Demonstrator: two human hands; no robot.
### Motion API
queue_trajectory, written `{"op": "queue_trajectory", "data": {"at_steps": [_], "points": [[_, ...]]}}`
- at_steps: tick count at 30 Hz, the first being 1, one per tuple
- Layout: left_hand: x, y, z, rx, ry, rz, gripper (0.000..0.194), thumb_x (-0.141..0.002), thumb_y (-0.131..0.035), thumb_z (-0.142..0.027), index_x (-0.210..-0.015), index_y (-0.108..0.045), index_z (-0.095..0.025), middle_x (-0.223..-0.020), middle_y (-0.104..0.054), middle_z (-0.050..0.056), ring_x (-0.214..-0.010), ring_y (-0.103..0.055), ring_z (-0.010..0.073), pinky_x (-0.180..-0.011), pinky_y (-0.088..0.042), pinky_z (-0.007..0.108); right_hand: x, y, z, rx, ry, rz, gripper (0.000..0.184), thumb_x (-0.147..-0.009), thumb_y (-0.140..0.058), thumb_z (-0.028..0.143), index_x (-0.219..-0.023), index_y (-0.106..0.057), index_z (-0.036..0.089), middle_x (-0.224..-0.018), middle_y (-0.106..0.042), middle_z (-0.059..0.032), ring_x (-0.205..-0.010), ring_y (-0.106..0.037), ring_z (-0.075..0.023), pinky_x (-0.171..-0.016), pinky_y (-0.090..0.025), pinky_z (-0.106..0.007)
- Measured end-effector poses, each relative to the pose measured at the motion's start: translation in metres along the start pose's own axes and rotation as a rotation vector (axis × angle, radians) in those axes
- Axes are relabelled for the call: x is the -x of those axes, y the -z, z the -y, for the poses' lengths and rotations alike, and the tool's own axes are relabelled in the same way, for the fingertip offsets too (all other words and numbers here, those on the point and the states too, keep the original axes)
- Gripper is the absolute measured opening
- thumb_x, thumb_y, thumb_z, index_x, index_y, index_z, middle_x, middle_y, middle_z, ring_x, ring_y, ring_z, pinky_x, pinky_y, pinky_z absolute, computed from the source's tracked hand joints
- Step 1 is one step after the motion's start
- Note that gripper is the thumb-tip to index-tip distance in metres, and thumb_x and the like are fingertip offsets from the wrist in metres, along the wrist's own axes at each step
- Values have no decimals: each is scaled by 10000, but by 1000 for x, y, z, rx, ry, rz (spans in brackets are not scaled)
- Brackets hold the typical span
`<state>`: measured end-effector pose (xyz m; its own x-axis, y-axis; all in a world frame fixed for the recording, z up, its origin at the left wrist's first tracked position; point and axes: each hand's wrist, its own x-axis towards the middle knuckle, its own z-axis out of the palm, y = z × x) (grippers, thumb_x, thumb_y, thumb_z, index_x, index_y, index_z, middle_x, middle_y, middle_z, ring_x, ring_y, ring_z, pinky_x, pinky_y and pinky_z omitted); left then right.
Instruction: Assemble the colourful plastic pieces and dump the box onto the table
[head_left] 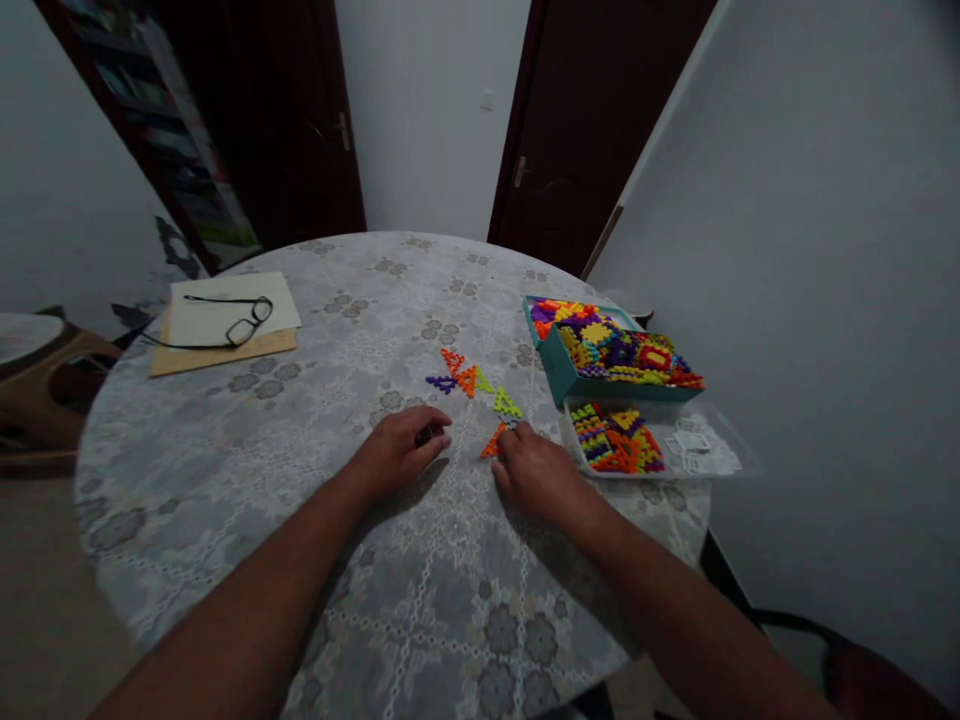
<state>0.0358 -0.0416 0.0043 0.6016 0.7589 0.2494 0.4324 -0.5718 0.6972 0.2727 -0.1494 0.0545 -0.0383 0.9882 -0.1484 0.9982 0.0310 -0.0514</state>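
My right hand (pixel 536 468) rests low over the table, its fingertips closed on an orange triangular building piece (pixel 492 442) and partly covering it. To the left, my left hand (pixel 401 448) hovers near the tabletop with curled fingers; a gap shows between thumb and forefinger, with nothing in it. Beyond both hands lies a row of toothed plastic triangles: a purple triangle (pixel 441 383), an orange triangle (pixel 451 361), another orange triangle (pixel 466 380), a yellow-green triangle (pixel 484 380) and a second yellow-green triangle (pixel 508 402). Whether neighbouring pieces interlock I cannot tell.
A teal box (pixel 559 368) heaped with colourful pieces stands at the right. In front of it, a clear plastic tray (pixel 574 455) holds more pieces and white ones. Black glasses (pixel 241 332) lie on papers (pixel 202 315) at the left of the round, cloth-covered table (pixel 322 560).
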Motion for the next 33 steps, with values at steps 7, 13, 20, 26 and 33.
{"op": "queue_trajectory", "data": {"at_steps": [7, 13, 20, 26, 33], "points": [[6, -7, 2, -87, -190, 36, 279, -999, -686, -278, -1270, -721, -225, -1273, -733, 114, -1180, -688, 261, -1062, -555, 432, -26, -13, 7, -222, 141, -3, 206, -1048, -648, 264, -1225, -715, 181, -1195, -751, -130, -1107, -699, -259, -931, -481, -333], [3, -10, 7, -227, -162, 83, 177, -1029, -675, -251, -1176, -763, -205, -1154, -762, 108, -1119, -668, 277, -1037, -528, 443, -39, -28, 15, -421, 274, -91, 226, -1041, -656, 207, -1245, -752, 197, -1101, -749, -79, -1041, -690, -219, -956, -499, -322], [-1, -10, 9, -265, -181, 95, 160, -1059, -661, -292, -1097, -773, -184, -1093, -750, 112, -1057, -643, 278, -974, -514, 425, -35, -40, 11, -300, 305, -182, 261, -1127, -593, 325, -1336, -720, 235, -1384, -663, -107, -1095, -687, -212, -934, -552, -322], [-2, -10, 9, -246, -181, 70, 237, -1095, -622, -387, -1023, -761, -208, -995, -753, 76, -962, -648, 246, -935, -510, 401, -39, -40, 15, -300, 284, -197, 301, -1187, -484, 376, -1290, -722, 224, -1248, -725, -98, -1110, -699, -214, -936, -560, -315], [-1, -12, 8, -209, -120, 66, 241, -1091, -640, -393, -1035, -791, -214, -991, -742, 88, -949, -655, 233, -881, -504, 372, -24, -12, -1, -83, -142, -282, 339, -1117, -573, 320, -1396, -666, 151, -1487, -625, -243, -1286, -659, -339, -1012, -564, -429]]}}
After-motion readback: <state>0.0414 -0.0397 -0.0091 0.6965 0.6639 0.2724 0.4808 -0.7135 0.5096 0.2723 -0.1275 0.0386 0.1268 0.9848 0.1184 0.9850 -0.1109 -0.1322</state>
